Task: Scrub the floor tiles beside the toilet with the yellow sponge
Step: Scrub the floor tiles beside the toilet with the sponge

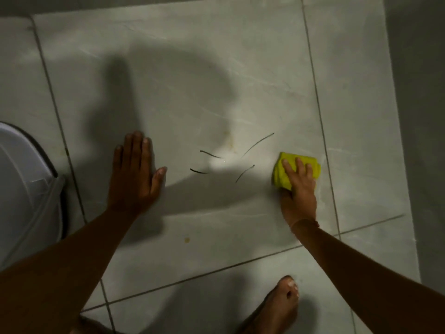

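On the right side of the big tile, your right hand presses down on the sponge, fingers spread over its top and the thumb tucked against its near edge, so it is held flat to the floor. Your left hand lies empty and flat on the same tile, palm down, fingers together and pointing away from you, thumb stuck out toward the middle. Well apart, the two hands bracket four thin dark marks, short curved strokes that lie between them, nearer the sponge than the left hand. Among those strokes sits a bright patch of light with a faint yellowish stain at its far edge. A second small yellowish spot shows closer to you, between your forearms. Dark shadows of your arms and body fall across the tile beyond the left hand. Grey grout lines run just right of the sponge and across the floor beneath your forearms. Left of your left arm, the white toilet rises at the frame's edge. Your bare foot stands on the near tile, below the right forearm. Along the right edge a darker grey wall meets the floor.
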`<act>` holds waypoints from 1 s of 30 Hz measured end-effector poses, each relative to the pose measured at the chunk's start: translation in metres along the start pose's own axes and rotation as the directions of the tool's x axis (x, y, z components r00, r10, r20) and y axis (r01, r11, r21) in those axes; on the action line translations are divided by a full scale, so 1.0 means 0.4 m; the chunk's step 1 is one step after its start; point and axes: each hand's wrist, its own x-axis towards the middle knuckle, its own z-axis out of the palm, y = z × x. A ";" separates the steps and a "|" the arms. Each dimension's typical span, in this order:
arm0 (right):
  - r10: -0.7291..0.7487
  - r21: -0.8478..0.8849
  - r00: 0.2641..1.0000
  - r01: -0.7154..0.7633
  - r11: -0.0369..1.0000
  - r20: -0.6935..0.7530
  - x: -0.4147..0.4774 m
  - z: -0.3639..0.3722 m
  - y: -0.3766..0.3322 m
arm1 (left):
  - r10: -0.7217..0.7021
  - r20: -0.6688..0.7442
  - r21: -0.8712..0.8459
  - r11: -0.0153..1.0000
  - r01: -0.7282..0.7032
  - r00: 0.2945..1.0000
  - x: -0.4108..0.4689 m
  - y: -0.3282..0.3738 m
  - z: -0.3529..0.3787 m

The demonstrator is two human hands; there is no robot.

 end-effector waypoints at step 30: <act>-0.405 -0.180 0.890 0.442 0.879 0.207 0.130 0.030 -0.138 | -0.021 0.038 -0.002 1.000 0.021 0.999 0.004 0.011 -0.017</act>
